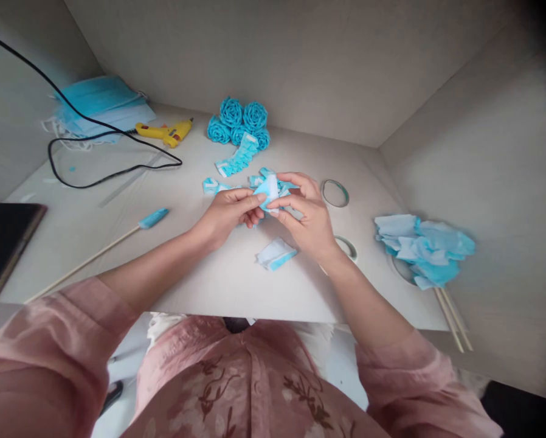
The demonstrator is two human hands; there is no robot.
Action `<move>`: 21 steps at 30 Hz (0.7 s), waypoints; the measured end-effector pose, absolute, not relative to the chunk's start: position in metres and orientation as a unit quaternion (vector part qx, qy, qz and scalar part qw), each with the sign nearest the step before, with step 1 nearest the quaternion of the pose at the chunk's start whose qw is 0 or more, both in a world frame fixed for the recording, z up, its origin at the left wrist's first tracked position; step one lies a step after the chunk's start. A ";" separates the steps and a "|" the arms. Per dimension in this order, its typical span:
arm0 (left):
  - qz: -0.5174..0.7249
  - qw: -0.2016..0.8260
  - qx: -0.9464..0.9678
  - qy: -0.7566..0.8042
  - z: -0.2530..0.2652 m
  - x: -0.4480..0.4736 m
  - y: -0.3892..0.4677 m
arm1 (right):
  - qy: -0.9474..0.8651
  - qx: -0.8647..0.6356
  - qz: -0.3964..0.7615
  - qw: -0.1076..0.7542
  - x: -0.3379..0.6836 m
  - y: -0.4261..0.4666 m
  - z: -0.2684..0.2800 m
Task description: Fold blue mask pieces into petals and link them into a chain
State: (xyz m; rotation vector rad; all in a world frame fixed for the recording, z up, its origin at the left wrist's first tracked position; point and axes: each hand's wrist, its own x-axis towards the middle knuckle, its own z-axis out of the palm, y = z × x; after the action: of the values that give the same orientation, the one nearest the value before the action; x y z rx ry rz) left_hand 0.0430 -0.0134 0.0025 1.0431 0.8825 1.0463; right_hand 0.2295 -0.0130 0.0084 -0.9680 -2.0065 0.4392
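Note:
My left hand [239, 210] pinches a small folded piece of blue and white face-mask fabric [267, 193] between thumb and fingers. The fingers of my right hand [304, 210] close on its right edge. Behind and under the hands lie more folded blue pieces [213, 185], partly hidden. A pleated blue strip [239, 157] lies farther back, against a stack of blue rolled fabric roses [241, 118]. One loose white and blue piece [276, 253] rests on the table just in front of my hands.
Back left are a yellow glue gun [168, 132] with a black cord [113, 131] and a pile of face masks [102, 106]. A blue-tipped stick [97, 254] and a dark phone or tablet [8, 243] lie left. Tape rolls [335, 193] and crumpled blue fabric [423, 246] with sticks [453, 319] lie right.

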 end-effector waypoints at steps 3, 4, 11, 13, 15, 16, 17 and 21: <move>0.460 0.646 0.465 0.394 0.002 0.043 -0.013 | -0.791 -0.394 0.192 0.427 0.230 -0.013 0.008; 0.460 0.645 0.466 0.394 0.002 0.043 -0.013 | -0.787 -0.395 0.199 0.431 0.230 -0.013 0.008; 0.459 0.636 0.475 0.399 0.002 0.045 -0.014 | -0.729 -0.419 0.279 0.465 0.227 -0.012 0.004; 0.460 0.635 0.476 0.399 0.002 0.045 -0.014 | -0.706 -0.416 0.318 0.477 0.226 -0.012 0.004; 0.459 0.633 0.480 0.399 0.001 0.045 -0.014 | -0.691 -0.420 0.346 0.477 0.225 -0.012 0.003; 0.458 0.631 0.483 0.399 0.001 0.045 -0.014 | -0.686 -0.424 0.354 0.474 0.224 -0.012 0.003; 0.457 0.628 0.487 0.400 0.001 0.045 -0.014 | -0.681 -0.427 0.360 0.473 0.224 -0.011 0.003; 0.455 0.606 0.509 0.409 0.002 0.045 -0.015 | -0.664 -0.420 0.396 0.476 0.225 -0.009 0.000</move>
State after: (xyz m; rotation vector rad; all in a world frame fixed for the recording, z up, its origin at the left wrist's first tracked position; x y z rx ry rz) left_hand 0.0454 -0.0147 0.0023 1.1770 0.9450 1.0511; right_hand 0.2248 -0.0089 -0.0003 -1.0261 -1.6228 0.9687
